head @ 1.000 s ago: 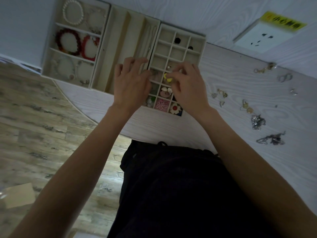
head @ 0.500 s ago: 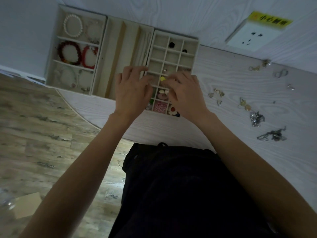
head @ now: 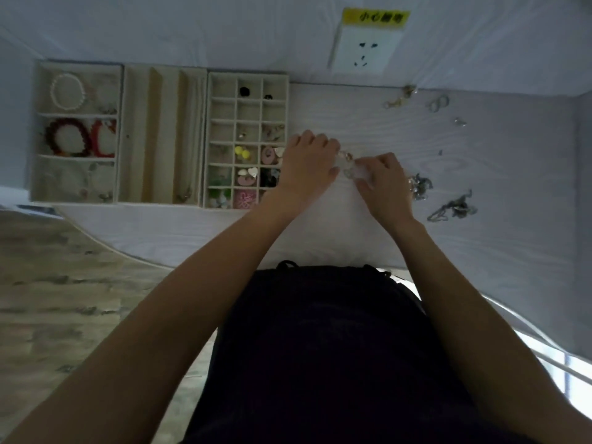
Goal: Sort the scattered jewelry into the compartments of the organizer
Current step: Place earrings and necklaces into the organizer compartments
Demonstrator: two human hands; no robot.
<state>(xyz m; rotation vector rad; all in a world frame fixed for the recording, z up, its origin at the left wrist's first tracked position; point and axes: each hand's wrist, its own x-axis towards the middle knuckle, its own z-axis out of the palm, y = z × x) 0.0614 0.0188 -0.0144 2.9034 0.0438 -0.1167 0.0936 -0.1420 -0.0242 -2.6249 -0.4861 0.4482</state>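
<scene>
1. Both hands meet on the table (head: 320, 232) just right of the organizer (head: 246, 139): the left hand (head: 307, 168) and right hand (head: 386, 181) each pinch a small pale trinket (head: 347, 161) between them (too blurred to name).
2. The left wrist covers the organizer's lower right cells.
3. Loose jewelry (head: 453, 208) lies scattered right of the right hand.
4. A bracelet tray (head: 77, 133) and a slotted tray (head: 163, 136) sit left of the organizer.
5. A wall socket (head: 365, 46) is behind.
</scene>
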